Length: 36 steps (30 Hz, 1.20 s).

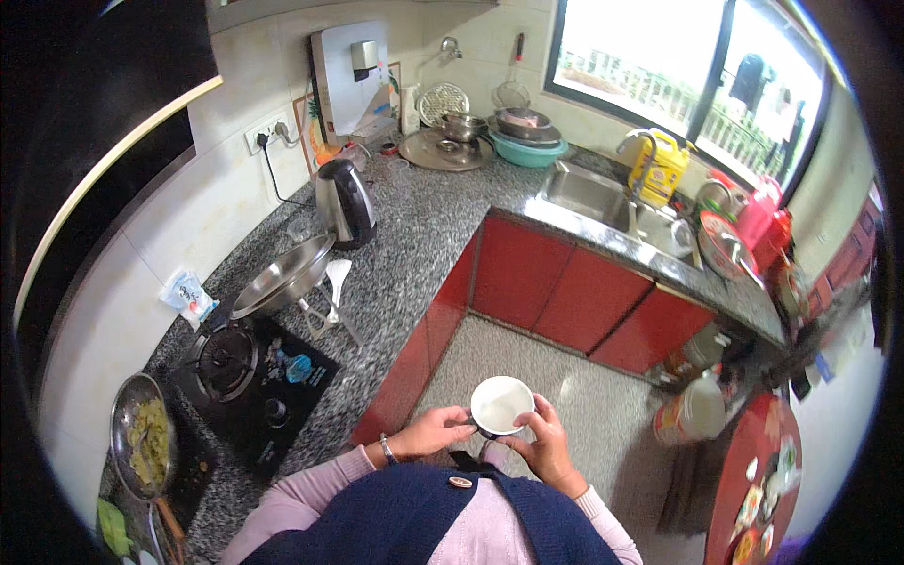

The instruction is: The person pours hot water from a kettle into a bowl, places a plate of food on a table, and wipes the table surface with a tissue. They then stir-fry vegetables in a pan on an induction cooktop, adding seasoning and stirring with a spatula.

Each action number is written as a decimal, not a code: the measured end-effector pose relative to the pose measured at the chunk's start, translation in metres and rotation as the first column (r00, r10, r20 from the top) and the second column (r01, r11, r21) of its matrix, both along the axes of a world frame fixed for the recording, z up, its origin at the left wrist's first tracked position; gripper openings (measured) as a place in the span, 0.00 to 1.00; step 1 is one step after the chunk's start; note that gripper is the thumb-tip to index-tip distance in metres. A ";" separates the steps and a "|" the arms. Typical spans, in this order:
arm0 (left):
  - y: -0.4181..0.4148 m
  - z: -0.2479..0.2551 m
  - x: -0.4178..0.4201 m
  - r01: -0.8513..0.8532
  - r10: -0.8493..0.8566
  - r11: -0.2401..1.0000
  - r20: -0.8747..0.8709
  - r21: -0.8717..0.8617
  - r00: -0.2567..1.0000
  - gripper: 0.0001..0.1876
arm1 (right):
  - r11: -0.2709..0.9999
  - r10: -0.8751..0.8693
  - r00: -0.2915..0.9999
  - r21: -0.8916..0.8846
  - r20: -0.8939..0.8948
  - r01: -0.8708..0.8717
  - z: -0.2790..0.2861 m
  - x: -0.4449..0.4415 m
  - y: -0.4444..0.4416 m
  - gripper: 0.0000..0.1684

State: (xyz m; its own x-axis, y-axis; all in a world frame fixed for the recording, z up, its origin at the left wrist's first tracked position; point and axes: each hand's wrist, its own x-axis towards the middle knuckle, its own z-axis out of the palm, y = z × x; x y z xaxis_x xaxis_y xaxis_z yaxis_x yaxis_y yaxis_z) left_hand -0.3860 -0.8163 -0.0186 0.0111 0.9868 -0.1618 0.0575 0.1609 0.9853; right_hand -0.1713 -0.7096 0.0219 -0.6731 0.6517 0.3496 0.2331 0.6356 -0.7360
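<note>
A mug [503, 405] with a white inside and a dark outer wall is held in front of my body, over the floor. Its mouth faces up toward me. My left hand [427, 434] grips it at the left, where a dark handle partly shows between the fingers. On the opposite side, my right hand [547, 443] pinches the rim, with a fingertip reaching over the edge. The mug's underside is hidden.
On the left, the granite counter [417, 233] carries an electric kettle [345, 205], a tilted steel wok [286, 279], a gas hob [258, 374] and a frying pan [141, 438] with food. Ahead is a steel sink [586, 194]. A bucket [692, 409] and red table [731, 494] stand right.
</note>
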 end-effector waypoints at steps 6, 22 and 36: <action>0.127 0.037 -0.043 0.030 0.210 0.904 -0.506 0.426 0.837 0.19 | 0.975 0.211 0.975 0.086 -0.062 -0.206 0.032 -0.059 0.166 0.22; 0.301 0.112 -0.220 -0.274 0.749 0.657 -0.568 0.702 0.340 0.18 | 0.818 0.530 0.847 0.235 0.046 -0.525 0.088 -0.350 0.392 0.22; 0.450 0.126 -0.459 -0.771 0.952 0.245 0.003 0.588 0.305 0.13 | 0.737 0.670 0.712 0.075 -0.209 -0.672 0.088 -0.684 0.532 0.28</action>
State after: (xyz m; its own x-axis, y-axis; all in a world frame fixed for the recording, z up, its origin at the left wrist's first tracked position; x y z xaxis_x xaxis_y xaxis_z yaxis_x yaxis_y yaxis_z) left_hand -0.8453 -0.3660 0.1072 -0.8475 0.2818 0.4497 0.4449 -0.0848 0.8916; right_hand -0.8555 -0.1777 0.1098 -0.8455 0.0599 0.5305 -0.4113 0.5605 -0.7188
